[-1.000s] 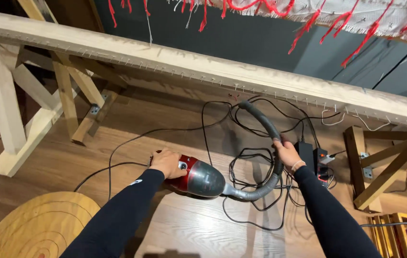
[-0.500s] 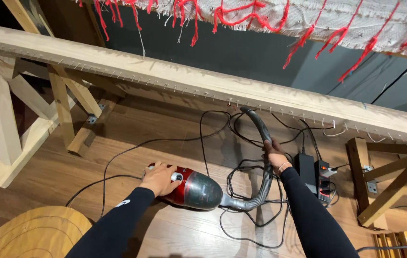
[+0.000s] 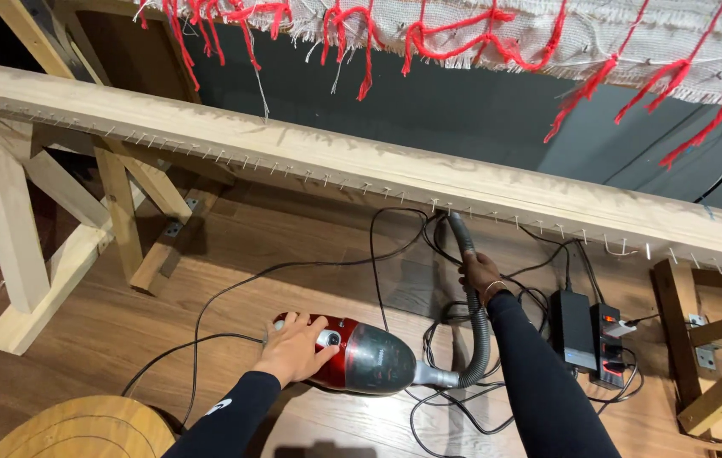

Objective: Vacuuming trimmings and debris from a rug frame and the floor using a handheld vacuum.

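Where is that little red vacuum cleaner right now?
The red vacuum cleaner lies on the wooden floor low in the head view, under the left hand, with its grey hose curving up into the right hand.

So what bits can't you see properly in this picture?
Head view:
- Hose tip: hidden behind the wooden beam.
- Vacuum cleaner rear: covered by the left hand.
- Right hand fingers: wrapped round the hose, out of sight.
- Round wooden board: cut off by the bottom edge.
- Power strip switches: too small to tell.
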